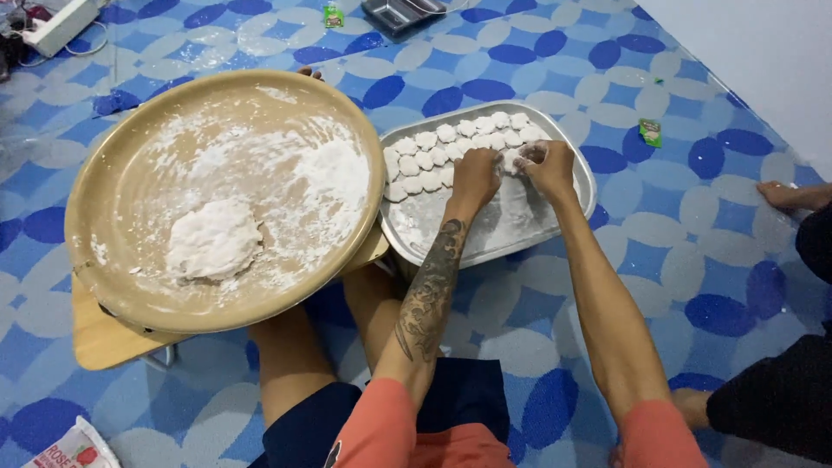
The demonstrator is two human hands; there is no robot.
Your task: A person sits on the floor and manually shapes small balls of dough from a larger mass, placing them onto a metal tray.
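Observation:
My left hand (pixel 475 175) and my right hand (pixel 548 163) are both over a metal tray (pixel 568 204) on the floor. Between them they pinch a small white dough piece (pixel 513 160). Rows of several shaped white dough pieces (pixel 451 147) fill the tray's far half. To the left, a large round beige basin (pixel 95 217) dusted with flour holds a lump of white dough (pixel 214 238). The basin rests on a low wooden stool (pixel 100 338) above my bare legs.
The floor is a blue and white patterned mat (pixel 676 234). Another person's foot (pixel 784 195) and dark-clothed leg (pixel 780 399) sit at the right edge. A flour bag (pixel 69 451) lies bottom left, and a dark tray (pixel 399 13) lies at the top.

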